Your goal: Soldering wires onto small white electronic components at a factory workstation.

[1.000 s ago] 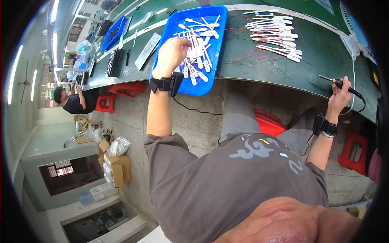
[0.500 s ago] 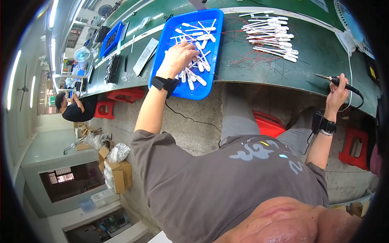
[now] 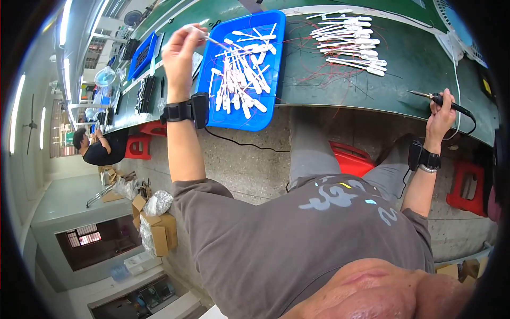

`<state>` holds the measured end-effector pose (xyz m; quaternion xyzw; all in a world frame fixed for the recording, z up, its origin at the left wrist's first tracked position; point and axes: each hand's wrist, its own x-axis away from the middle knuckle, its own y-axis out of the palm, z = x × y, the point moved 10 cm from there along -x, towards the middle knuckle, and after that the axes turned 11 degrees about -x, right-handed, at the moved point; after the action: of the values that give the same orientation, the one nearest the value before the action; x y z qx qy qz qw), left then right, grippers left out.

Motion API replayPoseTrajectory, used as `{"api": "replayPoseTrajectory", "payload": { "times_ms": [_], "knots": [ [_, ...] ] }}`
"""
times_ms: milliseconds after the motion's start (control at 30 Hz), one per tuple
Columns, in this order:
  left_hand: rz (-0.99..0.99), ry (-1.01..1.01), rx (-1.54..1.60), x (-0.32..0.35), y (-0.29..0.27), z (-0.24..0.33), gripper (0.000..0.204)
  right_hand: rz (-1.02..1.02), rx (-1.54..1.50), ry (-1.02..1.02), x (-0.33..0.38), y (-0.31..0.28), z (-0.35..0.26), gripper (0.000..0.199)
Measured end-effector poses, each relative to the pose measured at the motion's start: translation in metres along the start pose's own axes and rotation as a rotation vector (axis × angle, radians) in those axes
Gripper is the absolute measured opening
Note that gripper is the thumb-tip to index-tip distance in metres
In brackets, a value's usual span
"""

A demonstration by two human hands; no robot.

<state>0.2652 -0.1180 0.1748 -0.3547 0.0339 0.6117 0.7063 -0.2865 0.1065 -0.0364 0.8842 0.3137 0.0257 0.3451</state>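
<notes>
My left hand (image 3: 181, 56) is raised at the left edge of a blue tray (image 3: 273, 90), its fingers pinched on the end of a thin white stick-shaped piece (image 3: 213, 41) that slants down toward the tray. Many similar white pieces (image 3: 239, 77), slim stems with wider flat ends, lie jumbled in the tray with fine red wires among them. At the right, my right hand (image 3: 442, 114) is closed round the dark handle of a soldering iron (image 3: 438, 99), whose metal tip points left over the bench edge.
A row of white pieces with red wires (image 3: 353, 42) lies on the green bench (image 3: 313, 87). A fan (image 3: 465, 32) stands at the far right. Another blue tray (image 3: 142, 57) is farther left, where a person (image 3: 101, 149) sits. Red stools (image 3: 139, 146) stand below the bench.
My left hand has moved up and left out of the blue tray, with a white stick-shaped piece now in its fingers. My right hand stays nearly still with the soldering iron.
</notes>
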Motion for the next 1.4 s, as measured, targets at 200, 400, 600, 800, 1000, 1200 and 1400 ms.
{"api": "replayPoseTrajectory", "payload": {
  "times_ms": [200, 400, 600, 800, 1000, 1200, 1400],
  "knots": [
    [0.167, 0.191, 0.017, 0.004, 0.054, 0.084, 0.02, 0.19, 0.066, -0.009, 0.01, -0.003, -0.014, 0.02],
    [-0.139, 0.565, -0.347, 0.082, 0.281, 0.121, 0.019, 0.067, 0.078, 0.011, 0.004, -0.003, 0.006, 0.02],
    [-0.32, 0.588, -0.389, 0.129, 0.374, 0.107, 0.024, 0.046, 0.071, 0.011, 0.005, -0.002, -0.003, 0.021],
    [-0.291, 0.512, -0.318, 0.131, 0.374, 0.096, 0.022, 0.015, 0.268, -0.064, 0.006, 0.0, -0.01, 0.024],
    [-0.275, 0.437, -0.26, 0.126, 0.372, 0.087, 0.019, -0.055, 0.366, -0.147, 0.006, 0.009, -0.014, 0.025],
    [-0.288, 0.412, -0.246, 0.124, 0.373, 0.086, 0.018, -0.044, 0.424, -0.13, 0.008, 0.01, -0.014, 0.028],
    [-0.277, 0.415, -0.244, 0.124, 0.372, 0.087, 0.017, -0.048, 0.436, -0.097, 0.007, 0.009, -0.01, 0.03]
  ]
}}
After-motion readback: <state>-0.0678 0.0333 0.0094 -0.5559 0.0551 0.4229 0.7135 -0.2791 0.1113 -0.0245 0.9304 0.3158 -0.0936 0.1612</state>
